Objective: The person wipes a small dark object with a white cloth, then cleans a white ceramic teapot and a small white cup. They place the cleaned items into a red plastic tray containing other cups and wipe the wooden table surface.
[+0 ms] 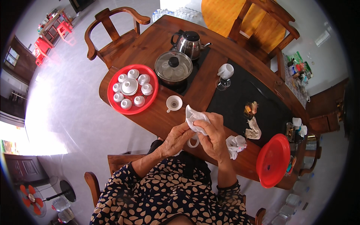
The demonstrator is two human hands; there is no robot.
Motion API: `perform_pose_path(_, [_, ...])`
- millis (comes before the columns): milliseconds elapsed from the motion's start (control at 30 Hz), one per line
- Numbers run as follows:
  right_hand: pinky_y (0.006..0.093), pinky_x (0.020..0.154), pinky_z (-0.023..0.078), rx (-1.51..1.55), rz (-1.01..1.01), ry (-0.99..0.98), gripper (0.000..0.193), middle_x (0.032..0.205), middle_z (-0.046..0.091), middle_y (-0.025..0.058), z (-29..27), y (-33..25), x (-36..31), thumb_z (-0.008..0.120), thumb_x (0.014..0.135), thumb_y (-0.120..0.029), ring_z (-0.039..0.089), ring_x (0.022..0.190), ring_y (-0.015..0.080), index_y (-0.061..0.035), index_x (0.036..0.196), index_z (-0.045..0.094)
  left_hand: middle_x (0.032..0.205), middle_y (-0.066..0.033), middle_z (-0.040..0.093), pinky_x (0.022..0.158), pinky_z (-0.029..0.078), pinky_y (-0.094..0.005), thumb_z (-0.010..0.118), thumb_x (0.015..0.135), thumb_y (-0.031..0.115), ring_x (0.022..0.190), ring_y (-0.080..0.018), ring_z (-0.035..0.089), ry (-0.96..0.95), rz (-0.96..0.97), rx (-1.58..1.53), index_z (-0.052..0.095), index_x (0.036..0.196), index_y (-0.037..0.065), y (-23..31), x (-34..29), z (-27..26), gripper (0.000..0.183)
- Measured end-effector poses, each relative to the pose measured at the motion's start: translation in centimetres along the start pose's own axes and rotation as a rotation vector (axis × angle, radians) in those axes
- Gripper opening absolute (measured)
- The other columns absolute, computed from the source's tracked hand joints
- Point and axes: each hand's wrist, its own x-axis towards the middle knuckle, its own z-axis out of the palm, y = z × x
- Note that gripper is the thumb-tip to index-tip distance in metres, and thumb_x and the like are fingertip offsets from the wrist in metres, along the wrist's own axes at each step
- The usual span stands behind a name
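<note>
On the wooden table [144,47], left of the pot [174,69], sat a round red tray [131,111] with small white bowls [143,79] ringed around a lidded bowl [129,86]. The pot wore a glass lid. On its near side stood a handled cup [174,102]. Nearer the person than the pot and slightly right, the left hand [176,140] pinched the lower edge of a white cloth [196,118]. Just beyond the pot was a kettle [188,47]. The right hand [212,137] gripped the same cloth with bent fingers. Beneath the hands showed a white loop [194,141]; I cannot tell whether either hand held it. Right of the pot, a clear glass [222,84] and a larger white cup [226,70] stood close together. Farther right and nearer the person than the pot came crumpled white tissue [236,145], a crumpled beige cloth [253,129] and a tilted red basin [272,161].
</note>
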Motion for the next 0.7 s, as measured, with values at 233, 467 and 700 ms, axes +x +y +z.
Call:
perform_pose_path(233, [0.0326,0.080,0.045,0.168,0.118,0.123,0.023,0.102,0.061,0.0107,-0.4,1.7,0.0,0.058,0.081,-0.005,0.056,0.089,0.0231,-0.0056,0.103,0.063,0.094,-0.0017,0.055,0.076,0.044,-0.0243,0.048,0.099,0.018,0.086,-0.0081,0.050,-0.190,0.048,0.142,0.056,0.115,0.001,0.3,-0.1,-0.6,0.025])
perform_pose_path(467, [0.0224,0.076,0.045,0.951,0.575,0.219,0.022,0.097,0.062,0.0045,0.6,3.3,0.1,0.052,0.094,-0.016,0.058,0.086,0.0109,-0.0016,0.109,0.060,0.091,0.0009,0.058,0.073,0.044,-0.0212,0.048,0.099,0.019,0.080,-0.0055,0.053,-0.163,-0.053,-0.068,0.057,0.111,0.000,2.0,0.3,0.0,0.024])
perform_pose_path(700, [0.0331,0.089,0.043,0.092,0.093,0.171,0.030,0.120,0.050,0.0151,1.8,1.5,-0.6,0.062,0.080,0.000,0.052,0.102,0.0277,-0.0050,0.110,0.062,0.102,-0.0034,0.063,0.082,0.047,-0.0237,0.050,0.097,0.017,0.093,-0.0087,0.058,0.120,-0.070,-0.371,0.058,0.115,0.000,-1.3,1.7,-0.1,0.026])
